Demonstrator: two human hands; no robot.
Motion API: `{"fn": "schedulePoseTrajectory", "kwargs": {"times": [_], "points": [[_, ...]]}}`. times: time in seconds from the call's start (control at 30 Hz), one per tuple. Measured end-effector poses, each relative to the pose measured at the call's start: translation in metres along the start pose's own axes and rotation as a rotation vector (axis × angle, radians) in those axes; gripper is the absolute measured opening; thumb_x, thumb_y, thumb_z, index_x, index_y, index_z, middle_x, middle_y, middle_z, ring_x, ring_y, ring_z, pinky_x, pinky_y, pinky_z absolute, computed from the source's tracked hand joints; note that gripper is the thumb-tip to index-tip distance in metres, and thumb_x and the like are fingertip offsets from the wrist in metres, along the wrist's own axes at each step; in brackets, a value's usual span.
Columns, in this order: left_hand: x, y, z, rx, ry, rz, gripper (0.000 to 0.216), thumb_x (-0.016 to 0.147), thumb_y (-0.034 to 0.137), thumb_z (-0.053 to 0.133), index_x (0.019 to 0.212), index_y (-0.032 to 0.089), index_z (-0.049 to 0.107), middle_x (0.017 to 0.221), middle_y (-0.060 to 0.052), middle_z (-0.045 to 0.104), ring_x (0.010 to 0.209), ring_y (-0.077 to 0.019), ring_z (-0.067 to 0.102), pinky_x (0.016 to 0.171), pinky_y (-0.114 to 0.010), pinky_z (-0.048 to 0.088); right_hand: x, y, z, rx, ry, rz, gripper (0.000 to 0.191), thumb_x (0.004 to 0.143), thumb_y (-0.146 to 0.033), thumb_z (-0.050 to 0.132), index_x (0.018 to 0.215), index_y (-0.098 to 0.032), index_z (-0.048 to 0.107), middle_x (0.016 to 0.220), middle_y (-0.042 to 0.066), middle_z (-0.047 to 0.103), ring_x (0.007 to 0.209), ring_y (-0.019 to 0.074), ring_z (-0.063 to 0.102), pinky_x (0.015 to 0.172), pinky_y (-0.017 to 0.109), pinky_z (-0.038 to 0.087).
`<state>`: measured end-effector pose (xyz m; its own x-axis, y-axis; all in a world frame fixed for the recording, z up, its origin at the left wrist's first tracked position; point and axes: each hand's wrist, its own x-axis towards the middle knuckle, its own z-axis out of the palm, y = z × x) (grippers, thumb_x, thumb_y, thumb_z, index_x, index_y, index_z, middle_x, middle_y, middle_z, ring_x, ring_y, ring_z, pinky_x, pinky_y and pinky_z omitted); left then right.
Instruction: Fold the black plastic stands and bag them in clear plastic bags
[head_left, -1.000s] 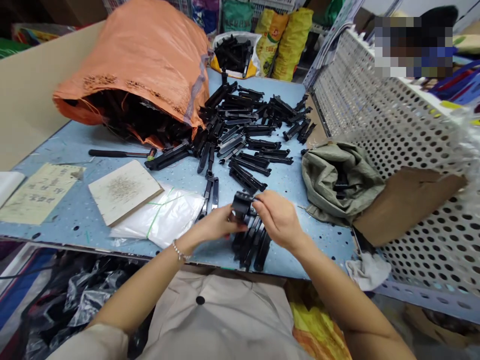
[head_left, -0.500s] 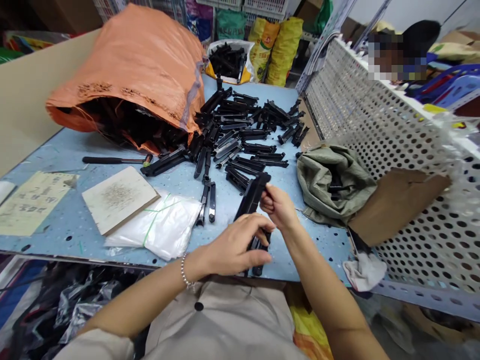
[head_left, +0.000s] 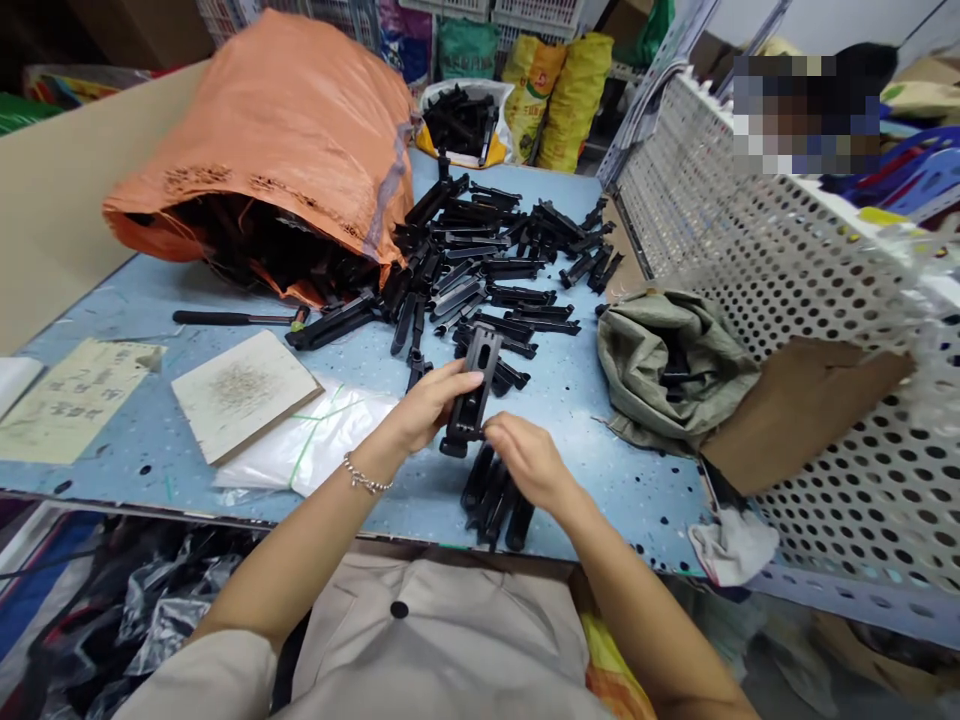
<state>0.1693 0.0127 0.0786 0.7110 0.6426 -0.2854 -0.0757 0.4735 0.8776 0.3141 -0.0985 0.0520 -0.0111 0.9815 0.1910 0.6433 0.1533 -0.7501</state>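
Note:
My left hand [head_left: 429, 405] is closed around a long black slotted plastic part [head_left: 478, 385], held tilted above the table with its slotted face up. The fingers of my right hand [head_left: 525, 455] are pinched together at the lower right end of that part; whether a small piece sits in them is hidden. Below my hands, at the table's front edge, several similar black parts [head_left: 496, 500] lie side by side. A loose heap of black parts [head_left: 465, 250] spreads across the table behind my hands.
An orange woven sack [head_left: 277, 130] of black parts lies open at the left. Nearby are a hammer [head_left: 232, 318], a white board [head_left: 244, 395] and plastic bags [head_left: 307, 435]. A green cloth sack [head_left: 675, 365] stands right, beside a perforated metal panel [head_left: 810, 300]. Another person [head_left: 810, 110] is beyond it.
My left hand has moved up and left and now holds the black part turned slotted side up. My right hand has come down to its near end. The parts at the front edge are uncovered.

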Motion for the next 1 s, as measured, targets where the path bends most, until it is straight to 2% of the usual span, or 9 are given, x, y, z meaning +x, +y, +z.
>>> {"fn": "schedulePoseTrajectory", "kwargs": {"times": [0.1,0.17,0.3,0.43,0.6,0.7,0.8,0.9,1.0], "points": [[-0.011,-0.011,0.0,-0.001,-0.006,-0.004,0.035,0.075,0.041,0.068,0.099,0.016,0.063,0.086,-0.004,0.068,0.057,-0.0108,0.058,0.049,-0.021,0.042,0.01,0.015,-0.018,-0.112,0.171,0.102,0.038,0.099,-0.051,0.029,0.102,-0.023,0.055,0.085,0.004,0.061,0.077,0.0189,0.058,0.07,0.031,0.044],[-0.018,-0.018,0.003,-0.015,-0.06,-0.065,0.037,0.079,0.046,0.061,0.096,0.014,0.065,0.077,-0.005,0.067,0.053,-0.0107,0.056,0.046,-0.021,0.04,0.018,0.02,-0.025,-0.289,0.24,0.054,0.042,0.097,-0.054,0.031,0.108,-0.021,0.055,0.093,0.008,0.062,0.086,0.0227,0.058,0.073,0.034,0.043],[-0.029,-0.029,0.006,-0.007,-0.12,-0.193,0.051,0.083,0.059,0.05,0.08,0.011,0.065,0.05,-0.002,0.056,0.042,-0.0098,0.047,0.041,-0.021,0.034,0.03,0.025,-0.027,-0.455,0.134,-0.134,0.047,0.098,-0.053,0.027,0.098,-0.019,0.06,0.088,0.011,0.062,0.086,0.0242,0.057,0.073,0.034,0.042],[-0.032,-0.042,-0.005,0.131,0.052,-0.166,0.047,0.077,0.062,0.06,0.086,0.015,0.06,0.059,-0.002,0.063,0.05,-0.0147,0.057,0.051,-0.025,0.044,0.04,0.038,-0.025,-0.318,-0.038,-0.04,0.045,0.101,-0.046,0.022,0.09,-0.022,0.058,0.08,0.004,0.061,0.075,0.0186,0.057,0.069,0.029,0.042],[-0.027,-0.077,-0.011,0.748,0.303,0.002,0.041,0.087,0.058,0.048,0.089,0.019,0.061,0.078,-0.009,0.069,0.078,-0.0264,0.066,0.071,-0.036,0.048,0.065,0.07,-0.011,-0.471,0.101,0.233,0.032,0.091,-0.038,0.053,0.116,-0.017,0.057,0.112,0.016,0.061,0.106,0.0308,0.053,0.087,0.041,0.041],[-0.028,-0.093,-0.003,1.095,0.325,-0.055,0.046,0.092,0.056,0.036,0.086,0.018,0.062,0.074,-0.012,0.068,0.082,-0.0314,0.067,0.075,-0.04,0.047,0.076,0.081,-0.006,-0.251,0.04,0.342,0.041,0.083,-0.035,0.063,0.119,-0.015,0.056,0.118,0.019,0.059,0.113,0.0337,0.049,0.092,0.044,0.039],[-0.03,-0.094,0.001,1.13,0.325,0.002,0.05,0.092,0.058,0.036,0.095,0.016,0.063,0.089,-0.017,0.069,0.097,-0.0337,0.065,0.087,-0.045,0.045,0.071,0.078,-0.011,0.001,-0.008,0.409,0.035,0.092,-0.045,0.045,0.109,-0.017,0.058,0.105,0.014,0.065,0.101,0.0277,0.057,0.082,0.039,0.045],[-0.026,-0.081,0.001,0.727,0.31,0.25,0.06,0.089,0.062,0.04,0.128,0.017,0.05,0.125,-0.018,0.06,0.118,-0.0301,0.055,0.099,-0.045,0.041,0.05,0.058,-0.01,0.462,-0.181,0.445,0.053,0.095,-0.057,0.021,0.108,-0.018,0.056,0.095,0.011,0.067,0.083,0.0219,0.063,0.061,0.03,0.047],[-0.019,-0.063,0.004,0.166,0.166,0.307,0.071,0.088,0.07,0.033,0.14,0.022,0.035,0.127,-0.014,0.058,0.111,-0.027,0.059,0.085,-0.041,0.051,0.023,0.033,0.001,1.023,-0.47,0.507,0.056,0.09,-0.063,0.025,0.103,-0.018,0.057,0.088,0.011,0.068,0.075,0.0209,0.063,0.053,0.027,0.046]]}}
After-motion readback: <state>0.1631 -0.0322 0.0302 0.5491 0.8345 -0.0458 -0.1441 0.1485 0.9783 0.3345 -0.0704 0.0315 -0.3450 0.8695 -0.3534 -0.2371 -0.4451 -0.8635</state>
